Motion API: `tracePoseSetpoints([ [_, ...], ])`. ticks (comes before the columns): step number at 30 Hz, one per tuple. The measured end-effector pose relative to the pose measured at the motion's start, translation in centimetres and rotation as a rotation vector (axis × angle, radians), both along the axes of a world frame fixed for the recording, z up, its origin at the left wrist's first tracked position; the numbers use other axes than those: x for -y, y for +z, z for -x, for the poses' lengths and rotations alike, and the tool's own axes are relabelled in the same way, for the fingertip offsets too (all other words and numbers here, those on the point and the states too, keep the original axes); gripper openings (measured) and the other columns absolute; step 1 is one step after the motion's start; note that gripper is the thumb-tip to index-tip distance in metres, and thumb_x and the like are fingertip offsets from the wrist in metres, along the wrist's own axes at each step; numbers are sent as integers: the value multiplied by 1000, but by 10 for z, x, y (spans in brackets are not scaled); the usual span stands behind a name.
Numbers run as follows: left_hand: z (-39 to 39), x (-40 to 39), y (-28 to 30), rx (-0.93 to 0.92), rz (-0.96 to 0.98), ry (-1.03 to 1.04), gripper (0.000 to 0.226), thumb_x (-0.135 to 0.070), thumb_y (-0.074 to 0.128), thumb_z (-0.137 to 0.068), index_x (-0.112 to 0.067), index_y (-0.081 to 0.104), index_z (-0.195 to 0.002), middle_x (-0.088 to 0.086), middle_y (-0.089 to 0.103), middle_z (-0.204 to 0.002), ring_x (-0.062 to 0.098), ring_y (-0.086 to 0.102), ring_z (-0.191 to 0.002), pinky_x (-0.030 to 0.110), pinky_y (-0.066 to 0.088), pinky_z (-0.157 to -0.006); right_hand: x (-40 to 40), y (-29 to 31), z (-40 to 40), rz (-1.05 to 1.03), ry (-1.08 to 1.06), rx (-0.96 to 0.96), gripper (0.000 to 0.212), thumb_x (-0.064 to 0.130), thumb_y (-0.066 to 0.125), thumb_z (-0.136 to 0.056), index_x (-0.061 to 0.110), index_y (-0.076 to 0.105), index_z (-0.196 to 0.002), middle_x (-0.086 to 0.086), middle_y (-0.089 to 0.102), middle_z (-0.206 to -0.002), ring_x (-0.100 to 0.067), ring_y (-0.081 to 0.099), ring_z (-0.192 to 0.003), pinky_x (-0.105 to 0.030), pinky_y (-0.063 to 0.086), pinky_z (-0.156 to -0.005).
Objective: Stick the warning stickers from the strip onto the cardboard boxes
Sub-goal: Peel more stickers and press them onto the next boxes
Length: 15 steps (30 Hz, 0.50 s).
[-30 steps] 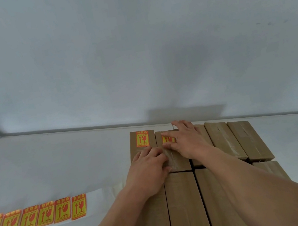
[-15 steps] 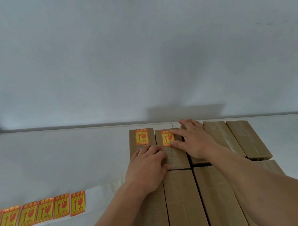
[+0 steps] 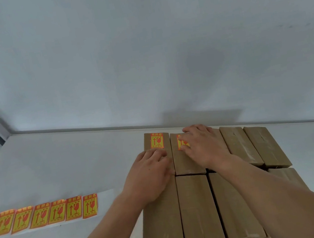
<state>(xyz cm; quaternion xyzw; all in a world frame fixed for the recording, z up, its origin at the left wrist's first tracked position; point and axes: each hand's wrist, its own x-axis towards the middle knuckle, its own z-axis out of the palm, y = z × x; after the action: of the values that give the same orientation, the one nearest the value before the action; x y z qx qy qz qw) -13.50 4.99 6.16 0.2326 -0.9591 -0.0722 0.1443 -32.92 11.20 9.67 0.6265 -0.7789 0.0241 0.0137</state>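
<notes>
Right hand [image 3: 202,146] flat, fingers pressing second sticker [image 3: 181,145] onto box [image 3: 186,161]; left hand [image 3: 150,174] flat, steadying neighbour box [image 3: 155,137], already stickered. Remaining boxes bare; strip [image 3: 41,215] on counter [image 3: 56,167] holds seven more.

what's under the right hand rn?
The right hand lies flat on the second far-row box, its fingers over a warning sticker. Only the sticker's left strip shows; the rest is covered, as is most of the third box.

Packing station — taped cardboard boxes [image 3: 198,211], sticker strip [image 3: 41,215], white bench [image 3: 56,167].
</notes>
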Motion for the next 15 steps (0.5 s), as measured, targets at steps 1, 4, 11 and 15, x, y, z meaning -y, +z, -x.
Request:
tracePoseSetpoints([
  [1,-10,4,1,6,27,17,34,-43,39,-95,-25,65,-107,-6,61,-119,17,54,-115,37,39,-102,2,1,-9,22,53,-20,36,39,42,-99,28,55,-131,5,46,-142,-18,36,-132,-38,25,-110],
  [4,-48,18,2,38,88,97,41,-43,32,-90,-24,69,-94,-6,67,-100,18,63,-96,36,50,-86,11,2,-45,54,214,-63,32,33,41,-99,24,63,-120,1,54,-133,-21,46,-124,-39,32,-106],
  [11,-137,42,-8,134,149,278,21,-36,57,-87,-20,70,-86,-2,68,-90,23,65,-85,35,52,-73,38,-11,-130,51,421,-137,26,24,46,-98,16,64,-114,-6,63,-118,-29,55,-110,-41,42,-92],
  [15,-176,50,-19,215,106,383,16,-35,65,-86,-20,70,-88,-2,68,-88,23,64,-83,35,51,-70,51,-18,-171,1,490,-103,27,23,41,-100,14,61,-115,-7,61,-116,-28,54,-104,-39,44,-86],
])
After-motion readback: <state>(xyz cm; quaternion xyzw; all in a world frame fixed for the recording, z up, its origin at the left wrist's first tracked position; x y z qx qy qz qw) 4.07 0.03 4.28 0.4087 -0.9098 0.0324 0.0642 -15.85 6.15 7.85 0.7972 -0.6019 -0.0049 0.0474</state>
